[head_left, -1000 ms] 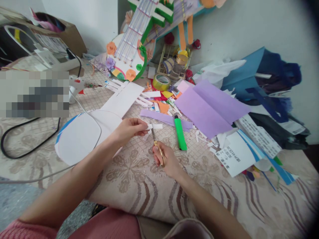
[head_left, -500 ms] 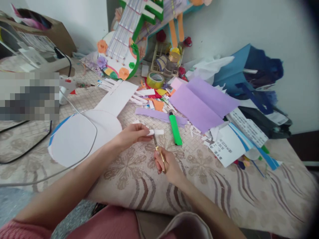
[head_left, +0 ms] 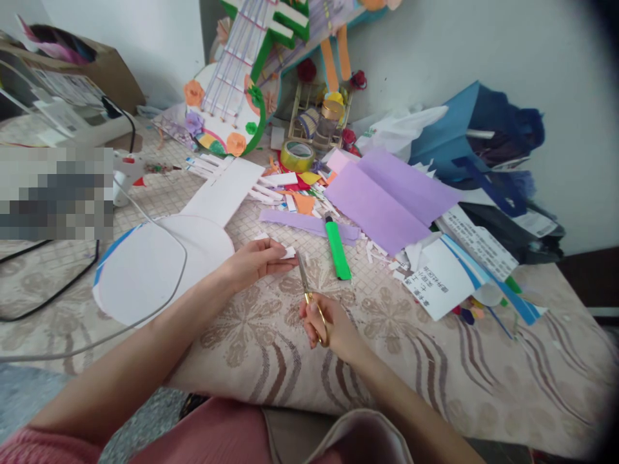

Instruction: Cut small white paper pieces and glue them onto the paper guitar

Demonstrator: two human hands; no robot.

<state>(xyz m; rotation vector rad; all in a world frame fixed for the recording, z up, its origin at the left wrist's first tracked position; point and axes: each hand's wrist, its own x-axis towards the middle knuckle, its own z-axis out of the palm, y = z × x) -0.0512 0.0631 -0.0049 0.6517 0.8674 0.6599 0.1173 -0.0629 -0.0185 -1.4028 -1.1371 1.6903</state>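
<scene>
Between the thumb and fingers of my left hand (head_left: 258, 263) is a small piece of white paper strip (head_left: 289, 252), its short end sticking out past the fingertips. My right hand (head_left: 333, 325) is closed around the gold handles of a pair of scissors (head_left: 304, 277). The blades point away from me, just right of the left fingertips, and look nearly closed. A green utility knife (head_left: 338, 248) lies to the right of the blades. Left of my left hand rests a white guitar-shaped cutout (head_left: 155, 264) with a long neck.
Purple paper (head_left: 387, 200) lies over scraps at the right. Behind are a yellow tape roll (head_left: 297, 156) and a decorated paper guitar (head_left: 232, 90). A glue gun (head_left: 126, 171) stands at the left, its grey cord crossing the cutout. A blue bag (head_left: 449, 129) sits far right.
The strip's longer end, which stuck out past the scissors, is gone from my left hand; only a short piece shows. My right hand and the scissors have drawn slightly back toward me.
</scene>
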